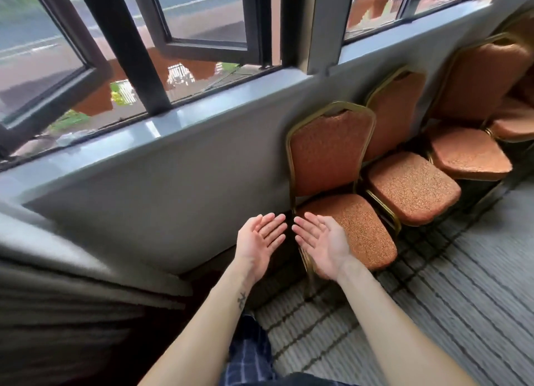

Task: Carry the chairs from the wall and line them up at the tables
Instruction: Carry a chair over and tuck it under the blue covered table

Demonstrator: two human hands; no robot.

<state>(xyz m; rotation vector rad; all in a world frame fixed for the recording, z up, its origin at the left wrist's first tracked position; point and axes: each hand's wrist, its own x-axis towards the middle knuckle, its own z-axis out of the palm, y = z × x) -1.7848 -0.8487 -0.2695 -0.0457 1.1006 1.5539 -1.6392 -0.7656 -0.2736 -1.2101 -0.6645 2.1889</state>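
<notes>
Plaid trouser leg (248, 354) lowest in view, over the carpet (462, 293). Left hand (258, 242): palm up, fingers straight and spread, empty, hovering near the wall (173, 189), just left of the nearest chair (332, 157). Right hand (323, 247): same pose, empty, over the seat's front-left corner; contact unclear. Chair stands ahead-right of both hands, back against the wall, seat facing the room, so right hand is nearer. Further chairs (413, 186) run rightward along the carpet's wall edge. No grip yet; tables out of view.
</notes>
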